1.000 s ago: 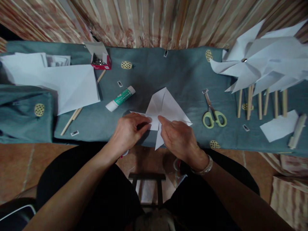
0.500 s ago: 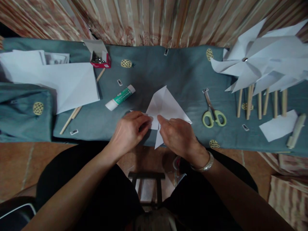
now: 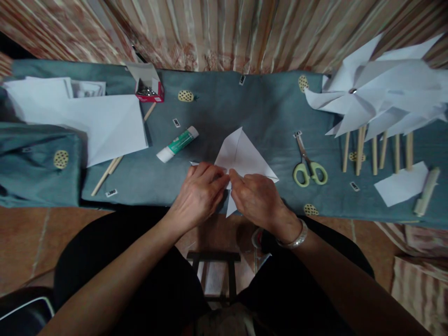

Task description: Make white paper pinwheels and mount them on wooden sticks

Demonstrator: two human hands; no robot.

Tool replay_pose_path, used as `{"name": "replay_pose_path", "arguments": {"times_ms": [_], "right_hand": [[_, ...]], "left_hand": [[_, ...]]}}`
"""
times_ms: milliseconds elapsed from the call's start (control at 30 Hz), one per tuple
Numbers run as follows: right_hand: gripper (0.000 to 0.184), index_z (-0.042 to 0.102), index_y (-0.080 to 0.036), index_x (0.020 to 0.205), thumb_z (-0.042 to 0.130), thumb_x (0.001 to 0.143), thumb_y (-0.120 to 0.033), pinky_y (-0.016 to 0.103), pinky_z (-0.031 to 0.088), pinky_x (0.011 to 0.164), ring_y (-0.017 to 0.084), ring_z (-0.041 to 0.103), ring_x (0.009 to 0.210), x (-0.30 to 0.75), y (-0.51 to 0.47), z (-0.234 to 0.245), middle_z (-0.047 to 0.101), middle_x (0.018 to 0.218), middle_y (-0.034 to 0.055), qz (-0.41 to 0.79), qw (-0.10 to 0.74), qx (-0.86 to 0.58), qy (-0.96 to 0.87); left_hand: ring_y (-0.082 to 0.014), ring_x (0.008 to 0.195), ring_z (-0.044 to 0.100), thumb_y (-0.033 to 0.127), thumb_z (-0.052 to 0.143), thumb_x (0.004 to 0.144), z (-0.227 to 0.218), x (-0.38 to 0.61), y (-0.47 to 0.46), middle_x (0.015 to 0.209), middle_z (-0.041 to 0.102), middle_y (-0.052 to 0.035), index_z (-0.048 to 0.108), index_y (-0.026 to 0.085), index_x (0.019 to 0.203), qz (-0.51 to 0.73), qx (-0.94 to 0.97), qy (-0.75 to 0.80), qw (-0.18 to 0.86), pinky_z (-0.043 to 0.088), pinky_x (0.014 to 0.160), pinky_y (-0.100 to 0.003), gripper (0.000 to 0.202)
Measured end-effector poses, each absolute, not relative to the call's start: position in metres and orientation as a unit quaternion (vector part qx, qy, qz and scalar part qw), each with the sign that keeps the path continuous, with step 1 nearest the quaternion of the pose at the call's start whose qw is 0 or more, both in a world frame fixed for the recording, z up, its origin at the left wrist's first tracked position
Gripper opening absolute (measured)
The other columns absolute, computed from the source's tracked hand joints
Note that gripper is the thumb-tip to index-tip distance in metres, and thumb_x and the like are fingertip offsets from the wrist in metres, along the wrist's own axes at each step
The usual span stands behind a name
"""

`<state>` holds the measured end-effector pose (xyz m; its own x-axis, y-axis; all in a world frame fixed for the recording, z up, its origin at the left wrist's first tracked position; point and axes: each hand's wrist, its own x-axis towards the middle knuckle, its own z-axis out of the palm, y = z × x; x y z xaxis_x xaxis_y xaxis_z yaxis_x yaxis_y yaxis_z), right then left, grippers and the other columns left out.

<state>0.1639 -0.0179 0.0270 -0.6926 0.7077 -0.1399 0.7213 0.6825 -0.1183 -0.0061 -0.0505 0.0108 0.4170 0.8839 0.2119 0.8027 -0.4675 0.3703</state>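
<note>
Pinching the creased white paper sheet (image 3: pixel 241 149) with our left hand (image 3: pixel 200 192), we rest our curled right hand (image 3: pixel 259 200) against it, unable to tell whether that grips; uneven pressure could skew or tear it. The sheet lies on grey-green pineapple-print tablecloth (image 3: pixel 273 112), striped beige curtains (image 3: pixel 224 32) beyond, brown floor tiles (image 3: pixel 21 242) below.

On the table (image 3: pixel 210 107), the paper (image 3: pixel 241 151) lay between and ahead of the left hand (image 3: pixel 201 192) and the right hand (image 3: pixel 259 198), a curtain (image 3: pixel 224 32) hanging behind. Ahead and left of the left hand lay the glue stick (image 3: pixel 178 143), farther left the sheets (image 3: pixel 115 123) over sticks (image 3: pixel 104 178), the box (image 3: pixel 150 97) by the sheets' far right corner. The scissors (image 3: pixel 307 160) lay right of the right hand, farther right the pinwheels (image 3: pixel 395 84) behind a paper slip (image 3: pixel 401 184), a pen (image 3: pixel 426 192) at its right edge
</note>
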Motion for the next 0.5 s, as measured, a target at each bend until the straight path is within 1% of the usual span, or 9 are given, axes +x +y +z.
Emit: {"name": "replay_pose_path", "arguments": {"times_ms": [100, 233, 333, 500], "right_hand": [[0.039, 0.056, 0.003, 0.125, 0.044, 0.090, -0.010, 0.033, 0.044, 0.062, 0.023, 0.065, 0.070, 0.1637, -0.0209, 0.0262, 0.071, 0.080, 0.0164, -0.071, 0.024, 0.380, 0.922], [0.038, 0.056, 0.001, 0.125, 0.043, 0.091, -0.010, 0.032, 0.044, 0.065, 0.021, 0.064, 0.070, 0.1658, -0.0229, 0.0250, 0.071, 0.077, 0.0128, -0.068, 0.009, 0.389, 0.919], [0.034, 0.059, -0.001, 0.120, 0.042, 0.092, -0.011, 0.032, 0.042, 0.064, 0.021, 0.062, 0.069, 0.1650, -0.0208, 0.0254, 0.070, 0.076, 0.0122, -0.066, 0.010, 0.388, 0.919], [0.027, 0.064, -0.006, 0.105, 0.041, 0.091, -0.011, 0.033, 0.039, 0.062, 0.021, 0.062, 0.068, 0.1592, -0.0149, 0.0257, 0.070, 0.075, 0.0121, -0.082, 0.013, 0.385, 0.919]], "left_hand": [[-0.0283, 0.101, 0.054, 0.021, 0.048, 0.095, 0.0135, -0.0049, -0.0495, 0.106, 0.067, -0.0123, 0.068, 0.013, 0.109, 0.181, 0.838, 0.505, 0.104, 0.041, 0.081, -0.042, 0.025], [-0.0277, 0.101, 0.054, 0.020, 0.047, 0.095, 0.0161, -0.0039, -0.0492, 0.106, 0.067, -0.0112, 0.067, 0.015, 0.110, 0.171, 0.837, 0.509, 0.103, 0.041, 0.082, -0.042, 0.025], [-0.0279, 0.100, 0.053, 0.020, 0.047, 0.095, 0.0155, -0.0038, -0.0493, 0.106, 0.067, -0.0114, 0.067, 0.014, 0.108, 0.168, 0.841, 0.506, 0.096, 0.041, 0.081, -0.042, 0.025], [-0.0279, 0.098, 0.053, 0.021, 0.048, 0.095, 0.0148, -0.0032, -0.0485, 0.103, 0.067, -0.0116, 0.068, 0.013, 0.103, 0.166, 0.843, 0.503, 0.094, 0.041, 0.079, -0.042, 0.023]]}}
